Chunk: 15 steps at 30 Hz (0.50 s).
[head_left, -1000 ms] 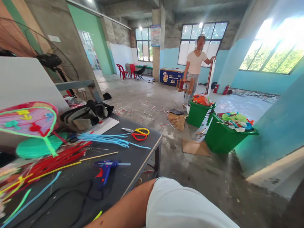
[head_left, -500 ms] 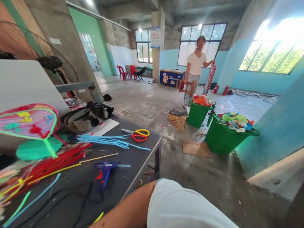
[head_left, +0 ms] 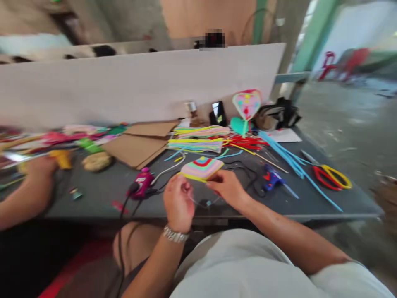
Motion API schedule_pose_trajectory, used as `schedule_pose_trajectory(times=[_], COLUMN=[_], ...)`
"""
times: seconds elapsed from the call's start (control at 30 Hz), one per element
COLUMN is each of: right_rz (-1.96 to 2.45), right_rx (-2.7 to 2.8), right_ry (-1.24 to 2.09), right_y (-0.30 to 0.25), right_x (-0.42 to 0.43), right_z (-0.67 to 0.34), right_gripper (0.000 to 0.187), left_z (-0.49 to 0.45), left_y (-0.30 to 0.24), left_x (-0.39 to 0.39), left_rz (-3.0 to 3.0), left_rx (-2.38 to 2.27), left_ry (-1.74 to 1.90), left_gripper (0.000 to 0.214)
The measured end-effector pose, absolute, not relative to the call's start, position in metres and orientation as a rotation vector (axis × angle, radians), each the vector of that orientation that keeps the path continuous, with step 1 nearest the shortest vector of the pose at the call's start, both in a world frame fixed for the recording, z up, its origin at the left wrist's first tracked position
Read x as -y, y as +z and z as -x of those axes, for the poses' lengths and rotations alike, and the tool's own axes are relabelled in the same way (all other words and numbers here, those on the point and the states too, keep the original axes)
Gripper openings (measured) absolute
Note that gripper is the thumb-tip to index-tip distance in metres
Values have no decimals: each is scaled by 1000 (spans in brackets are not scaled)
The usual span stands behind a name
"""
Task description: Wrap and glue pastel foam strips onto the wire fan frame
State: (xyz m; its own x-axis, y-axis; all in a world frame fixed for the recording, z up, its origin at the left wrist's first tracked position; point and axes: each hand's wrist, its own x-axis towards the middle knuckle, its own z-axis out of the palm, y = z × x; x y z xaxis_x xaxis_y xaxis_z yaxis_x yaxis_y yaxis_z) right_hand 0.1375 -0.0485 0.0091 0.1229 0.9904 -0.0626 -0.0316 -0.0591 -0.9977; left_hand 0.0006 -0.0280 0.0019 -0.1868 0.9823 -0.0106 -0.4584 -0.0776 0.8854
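Observation:
Both my hands are raised over the grey table, holding a small square of woven pipe cleaners (head_left: 202,169) striped in pink, green and yellow. My left hand (head_left: 178,203), with a metal bracelet (head_left: 175,234) on its wrist, pinches the square's left corner. My right hand (head_left: 228,188) grips its right side. A thin strand seems to hang below the square, but blur hides its detail. Nearest my left hand lies a pink glue gun (head_left: 142,184) with a black cord. A blue glue gun (head_left: 272,178) lies to the right of my right hand.
Another person's hand (head_left: 40,178) rests at the table's left end among craft bits. Cardboard pieces (head_left: 139,142), pipe-cleaner bundles (head_left: 198,138), a heart-shaped craft fan (head_left: 247,103), red-and-yellow scissors (head_left: 331,177) and a tall white board (head_left: 139,85) crowd the table (head_left: 310,207).
My view has swung left and down from the room to the tabletop. The standing person has left the view. Both hands now show, holding the woven square; earlier only an arm showed.

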Motion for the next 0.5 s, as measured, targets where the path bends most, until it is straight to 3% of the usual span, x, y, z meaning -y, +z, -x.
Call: schedule_pose_trajectory(times=[0.17, 0.5], right_rz=[1287, 1314], right_rx=[1063, 1149], right_ry=[1203, 1161], right_y=[7, 10], right_x=[42, 35], right_z=[-145, -138], right_gripper=[26, 25], left_z=[3, 6], left_y=[4, 5], left_x=[24, 22], left_rz=[-598, -521], left_rx=[-839, -847], left_ry=[1610, 1622], left_gripper=[33, 28])
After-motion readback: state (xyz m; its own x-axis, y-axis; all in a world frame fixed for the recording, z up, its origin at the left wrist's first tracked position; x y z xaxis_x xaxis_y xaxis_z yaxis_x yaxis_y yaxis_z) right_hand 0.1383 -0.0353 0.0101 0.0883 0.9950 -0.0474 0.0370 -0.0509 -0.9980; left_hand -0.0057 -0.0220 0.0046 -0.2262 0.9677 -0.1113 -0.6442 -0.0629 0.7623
